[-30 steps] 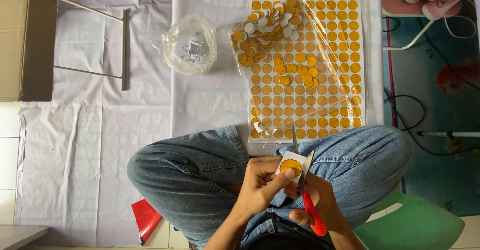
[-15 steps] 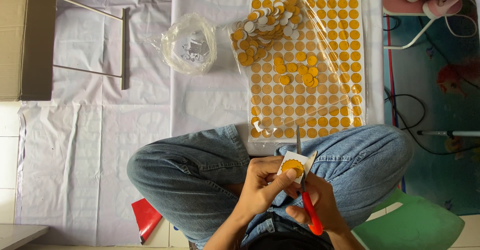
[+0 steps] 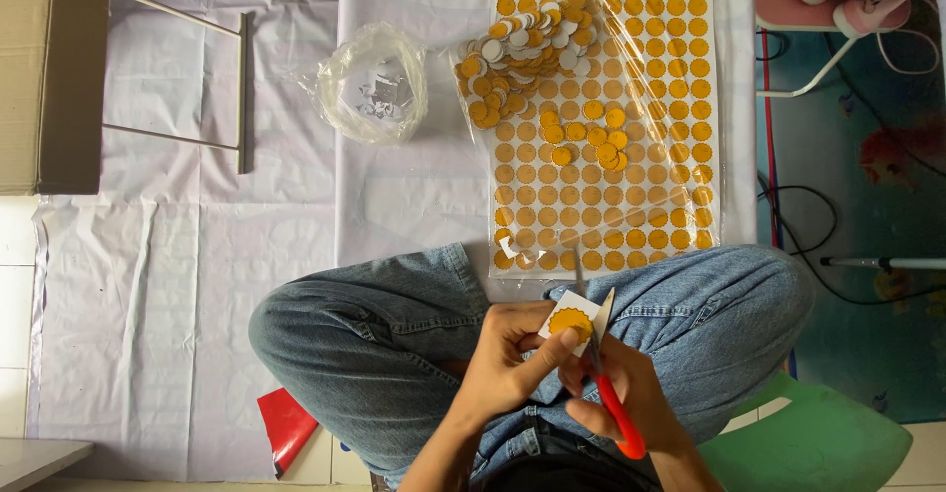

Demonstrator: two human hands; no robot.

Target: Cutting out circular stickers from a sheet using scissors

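Note:
My left hand (image 3: 507,359) pinches a small white paper square bearing an orange scalloped sticker (image 3: 571,322) over my lap. In my right hand (image 3: 623,396) are red-handled scissors (image 3: 596,364), their blades pointing up along the paper's right edge. Just beyond my knees lies a clear-wrapped sheet of orange round stickers (image 3: 611,167). A pile of cut-out stickers (image 3: 517,54) rests on its upper left part, and a few loose ones (image 3: 586,137) lie near the middle.
A crumpled clear plastic bag (image 3: 372,83) with paper scraps lies left of the sheet on white plastic sheeting (image 3: 177,256). A cardboard box (image 3: 49,68) sits far left, a red item (image 3: 286,423) by my left leg, a green stool (image 3: 818,443) lower right, cables on the right.
The scissors and the paper piece have shifted slightly; the blades sit a little differently against the sticker's edge. Nothing else has moved.

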